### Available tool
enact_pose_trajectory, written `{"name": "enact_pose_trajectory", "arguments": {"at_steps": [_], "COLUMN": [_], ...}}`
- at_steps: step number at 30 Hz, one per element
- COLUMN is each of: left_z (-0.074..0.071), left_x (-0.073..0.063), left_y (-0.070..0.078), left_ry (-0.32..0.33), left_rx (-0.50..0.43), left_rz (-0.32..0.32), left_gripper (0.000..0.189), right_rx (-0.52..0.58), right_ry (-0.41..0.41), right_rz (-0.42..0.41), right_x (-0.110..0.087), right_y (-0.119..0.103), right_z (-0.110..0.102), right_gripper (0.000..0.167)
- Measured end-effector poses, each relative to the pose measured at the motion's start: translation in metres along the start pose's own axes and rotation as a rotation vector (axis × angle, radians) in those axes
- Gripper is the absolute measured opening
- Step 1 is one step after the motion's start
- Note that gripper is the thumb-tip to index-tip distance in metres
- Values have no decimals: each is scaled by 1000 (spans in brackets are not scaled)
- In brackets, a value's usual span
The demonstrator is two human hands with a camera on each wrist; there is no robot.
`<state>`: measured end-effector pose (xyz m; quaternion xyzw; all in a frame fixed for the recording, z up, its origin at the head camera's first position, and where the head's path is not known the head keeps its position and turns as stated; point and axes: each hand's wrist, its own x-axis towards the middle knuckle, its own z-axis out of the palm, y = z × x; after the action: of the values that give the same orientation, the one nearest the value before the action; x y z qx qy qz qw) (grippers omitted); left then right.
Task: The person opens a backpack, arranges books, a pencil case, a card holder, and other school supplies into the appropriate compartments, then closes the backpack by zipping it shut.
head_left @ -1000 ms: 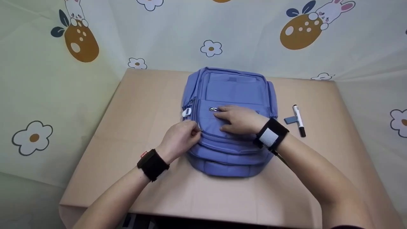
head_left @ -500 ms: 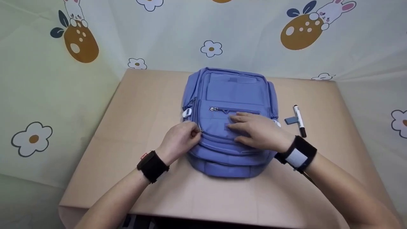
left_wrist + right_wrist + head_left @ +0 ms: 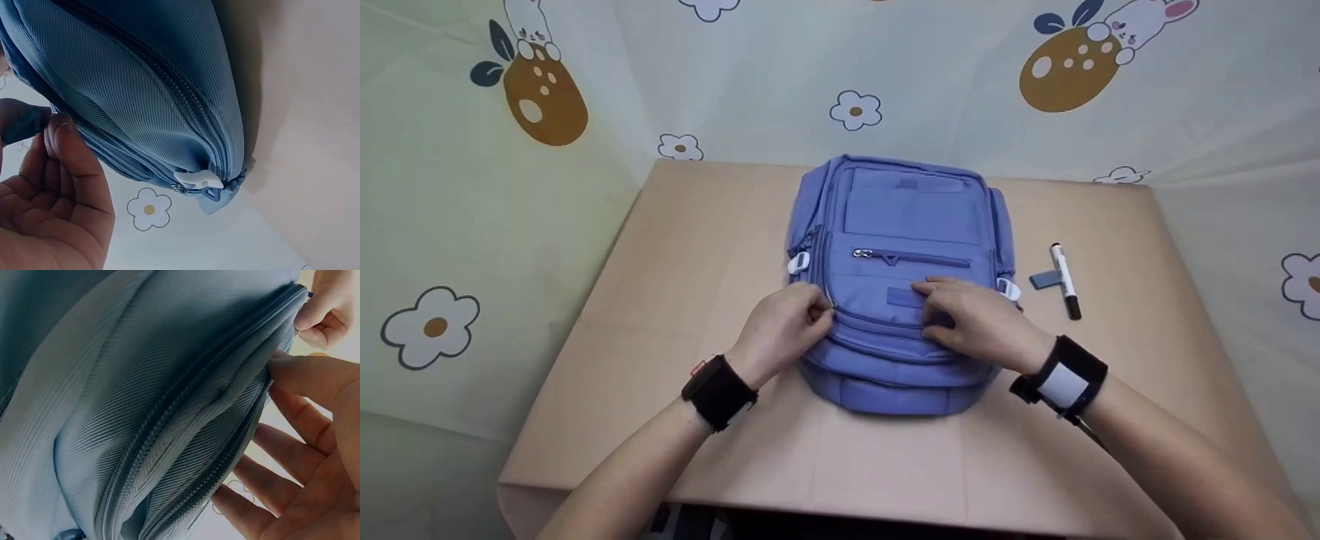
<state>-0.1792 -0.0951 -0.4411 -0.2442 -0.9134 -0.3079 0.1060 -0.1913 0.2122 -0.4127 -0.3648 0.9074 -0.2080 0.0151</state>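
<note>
A blue backpack (image 3: 915, 214) lies on its back on the table, with curved zippers across its front pocket. My left hand (image 3: 787, 322) is at the pocket's left side, thumb and forefinger pinching a dark zipper pull (image 3: 23, 126). Near the middle right of the pocket, my right hand (image 3: 979, 319) rests with its fingers on the front panel and its thumb by the zipper edge. In the right wrist view those fingers (image 3: 281, 444) are spread and fairly straight along the fabric beside a zipper (image 3: 225, 450). The backpack hides part of the right fingertips in that view.
To the right of the backpack lies a white marker (image 3: 1065, 279) with a black cap, touching a small blue-grey rectangular piece (image 3: 1044, 280). White buckles (image 3: 799, 262) sit on both backpack sides. Patterned cloth (image 3: 765, 82) surrounds the beige table (image 3: 697, 225).
My right hand has slid right and down over the front panel, uncovering the short horizontal zipper, and its fingers have bent a little. My left hand keeps its pinch in about the same place.
</note>
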Motion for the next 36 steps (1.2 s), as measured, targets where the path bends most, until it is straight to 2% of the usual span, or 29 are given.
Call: {"name": "enact_pose_trajectory", "arguments": {"at_steps": [5,15,22,28,36], "left_z": [1,6,6,14,19], "left_x": [0,0,0,4,4], "left_y": [4,20,35,46,45], "left_ry": [2,-28,-98,-136,-153], "left_rx": [18,60,-4,-16,-28], "left_rz": [5,75,2,33,5], "left_gripper": [9,3,3,5,4], "right_rx": [-9,15,24,34,63], "right_ry": [11,13,29,38,-1], "right_rz": [-1,-17,-29,-9,-22], "right_x": [0,1,2,2,-7], "right_y": [-2,-2,-2,-2,4], "right_z": [2,2,2,4,1], "right_gripper": [12,13,15,15,13]}}
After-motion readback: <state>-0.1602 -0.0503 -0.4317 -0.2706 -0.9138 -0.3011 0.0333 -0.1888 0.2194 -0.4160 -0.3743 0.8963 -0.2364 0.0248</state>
